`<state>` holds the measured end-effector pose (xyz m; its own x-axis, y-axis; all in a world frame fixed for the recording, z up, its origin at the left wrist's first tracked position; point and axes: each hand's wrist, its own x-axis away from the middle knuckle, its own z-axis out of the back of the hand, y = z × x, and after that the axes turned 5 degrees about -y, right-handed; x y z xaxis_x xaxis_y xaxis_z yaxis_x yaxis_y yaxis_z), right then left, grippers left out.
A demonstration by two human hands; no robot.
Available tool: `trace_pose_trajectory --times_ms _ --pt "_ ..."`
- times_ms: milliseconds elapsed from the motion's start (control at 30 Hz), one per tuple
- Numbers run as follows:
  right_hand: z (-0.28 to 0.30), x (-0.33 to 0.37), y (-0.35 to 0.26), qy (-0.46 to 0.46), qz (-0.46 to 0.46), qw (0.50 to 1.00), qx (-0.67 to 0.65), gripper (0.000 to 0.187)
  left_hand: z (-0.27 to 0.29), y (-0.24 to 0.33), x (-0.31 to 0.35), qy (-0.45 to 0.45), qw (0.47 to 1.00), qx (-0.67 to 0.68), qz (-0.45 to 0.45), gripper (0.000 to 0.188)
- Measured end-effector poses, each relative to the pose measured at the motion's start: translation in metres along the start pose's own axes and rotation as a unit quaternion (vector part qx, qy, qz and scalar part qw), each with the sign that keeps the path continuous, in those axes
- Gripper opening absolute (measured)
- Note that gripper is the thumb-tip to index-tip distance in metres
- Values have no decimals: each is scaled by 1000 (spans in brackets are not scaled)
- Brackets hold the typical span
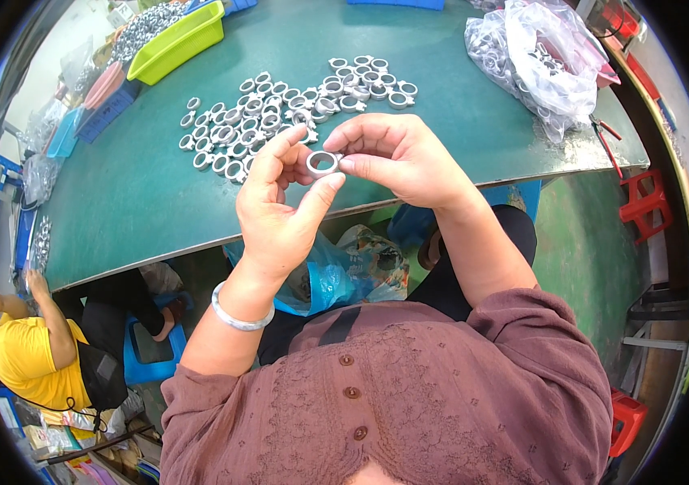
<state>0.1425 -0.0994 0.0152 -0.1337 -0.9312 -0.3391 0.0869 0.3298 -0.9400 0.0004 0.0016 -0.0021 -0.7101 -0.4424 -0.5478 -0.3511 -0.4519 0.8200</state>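
Observation:
Between my two hands, just over the front edge of the green table [158, 202], is a small grey metal ring [311, 167] with a lug on its side. My left hand [276, 202] has its thumb and forefinger spread around the ring's left side, with the thumb tip close under it. My right hand [397, 158] pinches the lug at the ring's right between thumb and fingers. Beyond my hands lies a loose heap of similar metal rings [251, 106], several of them touching or overlapping.
A yellow-green bin [176, 44] stands at the far left, near a pile of small metal parts [144, 32]. Clear plastic bags [522, 65] of parts sit at the far right, beside red-handled pliers [608, 145]. A co-worker in yellow [33, 360] sits at the left.

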Motion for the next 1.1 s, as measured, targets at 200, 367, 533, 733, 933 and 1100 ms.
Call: trace_pose_trajectory --times_ms 200,367,533,733,933,1100 --pt "0 0 1 -9 -8 1000 3 18 0 2 1 2 1000 7 14 49" --pt "4 -3 4 -16 -17 999 22 17 8 2 5 7 999 -34 3 37" --pt "7 -15 20 70 35 966 248 17 40 21 21 -198 954 -219 -51 18" --pt "-10 -26 32 52 62 840 536 25 54 5 61 -287 868 -399 67 23" --pt "-10 -30 34 42 69 827 557 17 51 10 55 -241 912 -325 70 26" --pt "-7 -27 30 16 84 864 496 14 40 11 41 -117 972 -123 163 18"
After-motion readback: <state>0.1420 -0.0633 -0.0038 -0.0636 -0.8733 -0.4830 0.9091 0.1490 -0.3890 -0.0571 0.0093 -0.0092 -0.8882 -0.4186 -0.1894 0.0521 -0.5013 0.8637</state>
